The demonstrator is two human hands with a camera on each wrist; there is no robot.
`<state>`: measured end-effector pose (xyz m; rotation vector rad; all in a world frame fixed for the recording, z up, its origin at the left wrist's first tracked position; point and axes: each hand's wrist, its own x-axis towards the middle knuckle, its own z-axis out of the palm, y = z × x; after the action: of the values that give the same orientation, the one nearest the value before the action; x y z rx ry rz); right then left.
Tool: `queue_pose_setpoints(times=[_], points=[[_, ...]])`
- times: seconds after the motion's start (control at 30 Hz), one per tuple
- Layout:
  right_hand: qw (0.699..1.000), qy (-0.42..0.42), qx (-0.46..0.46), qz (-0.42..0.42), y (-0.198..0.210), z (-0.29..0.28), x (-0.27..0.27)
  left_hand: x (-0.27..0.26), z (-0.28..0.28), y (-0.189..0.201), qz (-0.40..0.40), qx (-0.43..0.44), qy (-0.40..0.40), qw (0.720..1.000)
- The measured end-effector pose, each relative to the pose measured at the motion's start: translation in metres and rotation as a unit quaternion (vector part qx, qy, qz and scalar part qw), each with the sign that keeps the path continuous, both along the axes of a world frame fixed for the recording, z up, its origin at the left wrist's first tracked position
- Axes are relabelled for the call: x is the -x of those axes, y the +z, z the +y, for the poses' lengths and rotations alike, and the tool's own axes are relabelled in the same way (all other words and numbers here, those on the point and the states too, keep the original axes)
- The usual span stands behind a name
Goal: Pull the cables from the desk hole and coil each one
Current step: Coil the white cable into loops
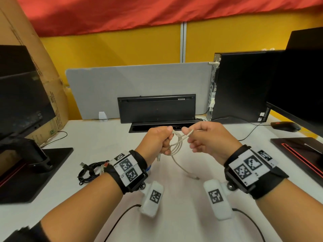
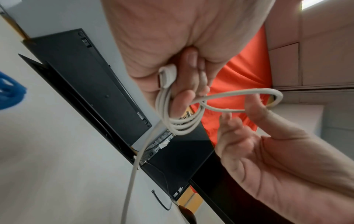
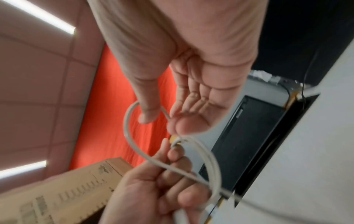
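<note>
A white cable (image 1: 176, 145) is held above the desk in front of the black desk hole (image 1: 139, 128). My left hand (image 1: 164, 142) grips several turns of it as a small coil (image 2: 182, 125), fingers curled round the strands. My right hand (image 1: 190, 137) pinches a further loop (image 3: 127, 121), which runs round the thumb (image 2: 254, 109). The cable's free end trails down to a plug on the desk (image 1: 194, 177). A connector (image 1: 158, 158) hangs below my left fist. A coiled black cable bundle (image 1: 90, 170) lies on the desk beside my left wrist.
A black keyboard (image 1: 157, 107) leans upright behind the hole against a grey divider. A PC tower (image 1: 241, 84), a monitor and a mouse (image 1: 284, 126) stand to the right. Another monitor (image 1: 22, 105) and a cardboard box (image 1: 52, 95) stand to the left. A blurred blue cable (image 2: 9, 91) shows at the left wrist view's edge.
</note>
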<state>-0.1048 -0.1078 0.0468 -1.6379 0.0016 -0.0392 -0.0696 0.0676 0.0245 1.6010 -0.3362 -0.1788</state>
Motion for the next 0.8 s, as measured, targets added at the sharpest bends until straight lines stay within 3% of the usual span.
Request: queue_pose_setpoints(times=[0.07,0.2,0.4,0.53,0.6,0.7,0.77,0.8], points=[[0.992,0.063,-0.1,0.047,0.004,0.003,0.003,0.0,-0.002,0.001,-0.005,0.004,0.017,1.0],[0.939,0.111,-0.307,0.11,0.008,0.009,0.011,0.0,-0.002,0.006,-0.024,-0.003,0.029,0.999],[0.931,0.059,-0.354,0.061,0.011,0.015,0.017,-0.001,0.001,0.004,-0.028,-0.019,0.042,0.999],[0.919,0.005,-0.386,0.076,0.019,0.014,0.017,-0.005,0.004,0.002,-0.05,-0.054,0.049,0.996],[0.941,-0.001,-0.324,0.097,0.021,0.009,0.015,-0.007,0.005,0.002,-0.064,-0.083,0.057,0.993],[0.993,-0.004,-0.102,0.056,0.02,0.001,0.012,-0.014,0.01,0.0,-0.089,-0.133,0.08,0.984],[0.997,-0.025,0.074,-0.017,0.022,-0.007,0.011,-0.018,0.016,0.0,-0.093,-0.154,0.094,0.979],[0.979,-0.038,0.188,-0.064,0.024,-0.011,0.011,-0.019,0.02,0.001,-0.095,-0.164,0.1,0.977]])
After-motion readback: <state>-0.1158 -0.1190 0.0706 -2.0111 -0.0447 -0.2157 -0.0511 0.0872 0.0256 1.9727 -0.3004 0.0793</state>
